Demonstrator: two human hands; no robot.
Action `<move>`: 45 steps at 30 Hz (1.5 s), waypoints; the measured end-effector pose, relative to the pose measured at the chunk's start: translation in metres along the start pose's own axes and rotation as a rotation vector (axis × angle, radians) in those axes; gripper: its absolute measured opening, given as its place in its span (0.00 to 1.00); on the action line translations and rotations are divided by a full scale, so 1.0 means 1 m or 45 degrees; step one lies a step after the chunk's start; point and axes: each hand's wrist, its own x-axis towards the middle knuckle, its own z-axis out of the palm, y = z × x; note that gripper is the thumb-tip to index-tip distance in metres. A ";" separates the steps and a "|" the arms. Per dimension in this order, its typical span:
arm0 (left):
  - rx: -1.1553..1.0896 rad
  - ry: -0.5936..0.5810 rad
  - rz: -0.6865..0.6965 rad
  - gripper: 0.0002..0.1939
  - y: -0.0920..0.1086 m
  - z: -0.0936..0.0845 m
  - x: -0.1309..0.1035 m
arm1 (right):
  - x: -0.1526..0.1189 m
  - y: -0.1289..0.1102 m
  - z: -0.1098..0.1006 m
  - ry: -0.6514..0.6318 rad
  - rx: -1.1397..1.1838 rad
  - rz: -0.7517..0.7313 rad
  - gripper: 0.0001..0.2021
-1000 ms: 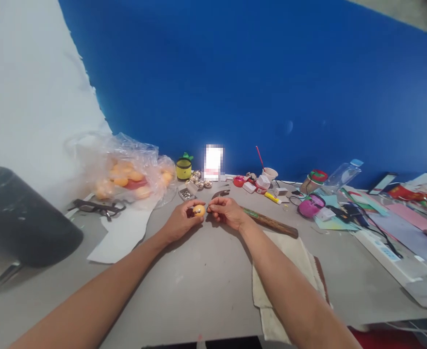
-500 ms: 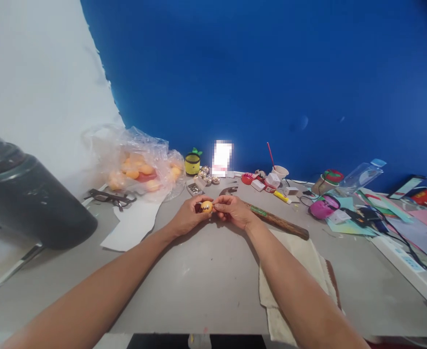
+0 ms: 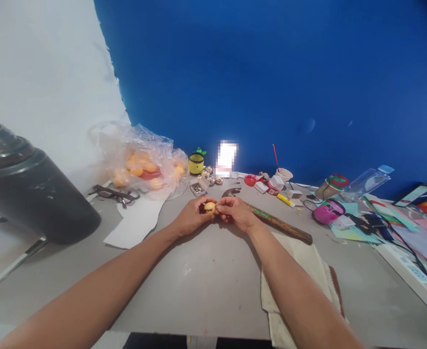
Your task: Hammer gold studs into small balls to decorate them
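Note:
My left hand (image 3: 195, 217) holds an orange ping-pong ball (image 3: 209, 208) between thumb and fingers, with several dark marks or small studs on its face. Close against its right side, my right hand (image 3: 234, 212) has thumb and forefinger pinched together; whatever sits between the tips is too small to make out. Behind my hands stands a small open box (image 3: 198, 189) of shiny little metal pieces. Several balls with a metallic, studded look (image 3: 209, 175) lie just beyond it. A wooden-handled claw hammer (image 3: 284, 224) rests behind and right of my right hand.
At left are a large dark flask (image 3: 42, 194), eyeglasses (image 3: 115, 194) on white paper and a plastic bag (image 3: 146, 167) of orange balls. A folded cloth (image 3: 289, 261) lies under my right forearm. A paper cup (image 3: 284, 174), small boxes, cables and a power strip (image 3: 410, 271) occupy the right.
The view has shifted slightly, so everything sits a little further right. Both hands keep the same hold around the ball, which appears slightly turned.

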 end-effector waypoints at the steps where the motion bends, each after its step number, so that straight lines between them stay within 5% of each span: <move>1: -0.001 -0.002 0.004 0.17 0.000 0.000 0.000 | 0.000 0.000 0.000 0.002 -0.005 0.002 0.21; 23: 0.046 0.003 0.006 0.14 -0.002 -0.001 0.000 | -0.001 0.001 0.007 0.041 -0.158 -0.085 0.16; 45: 0.333 0.215 0.117 0.10 -0.008 0.007 0.000 | -0.005 -0.004 0.029 0.269 -0.318 -0.101 0.06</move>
